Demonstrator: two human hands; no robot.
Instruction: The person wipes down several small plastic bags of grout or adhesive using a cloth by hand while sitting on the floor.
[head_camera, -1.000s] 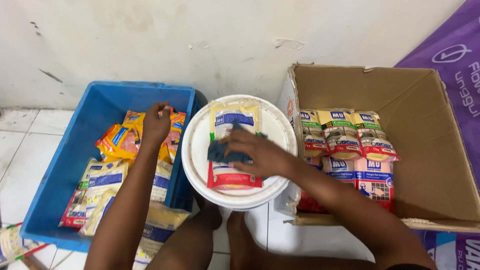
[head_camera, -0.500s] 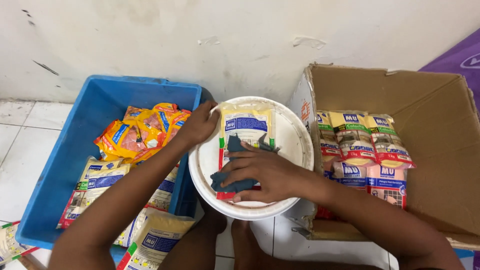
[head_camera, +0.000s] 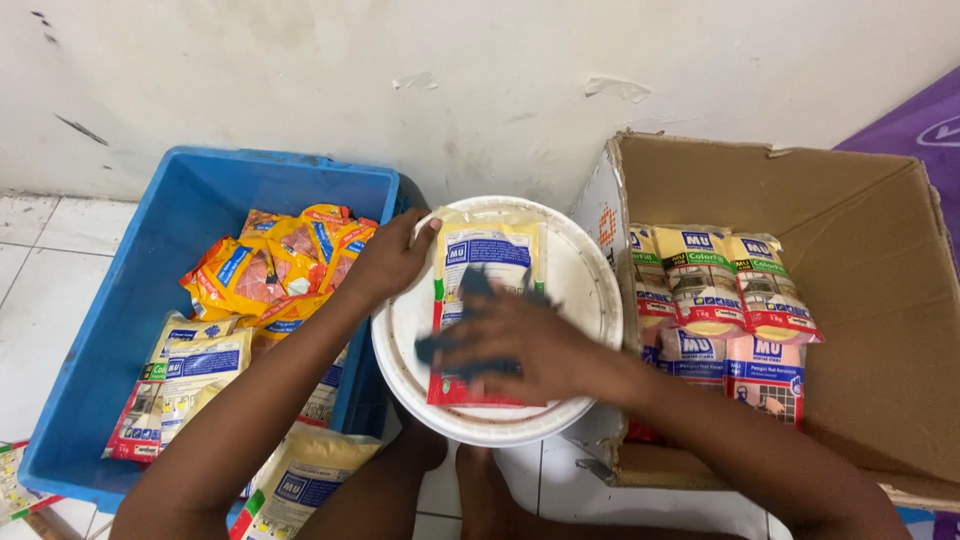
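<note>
Left hand (head_camera: 385, 262) has shifted from the blue plastic crate (head_camera: 120, 330) to pin the cream powder pouch (head_camera: 487, 255) on the round white bucket lid (head_camera: 590, 290). Right hand (head_camera: 520, 345) fingers clamped on dark cloth (head_camera: 470, 290), mid-wipe; wiped pouches fill cardboard box (head_camera: 880, 300), many left in crate.

blue crate (head_camera: 130, 300) | white bucket lid (head_camera: 590, 290) | cream/blue/red pkt (head_camera: 490, 255) | dark cloth (head_camera: 470, 290) | brown box (head_camera: 880, 330)

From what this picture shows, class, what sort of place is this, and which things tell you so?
Probably a storeroom or shop back room: a person sits on a tiled floor by a scuffed wall, between a blue crate and a cardboard box, both filled with packets.
</note>
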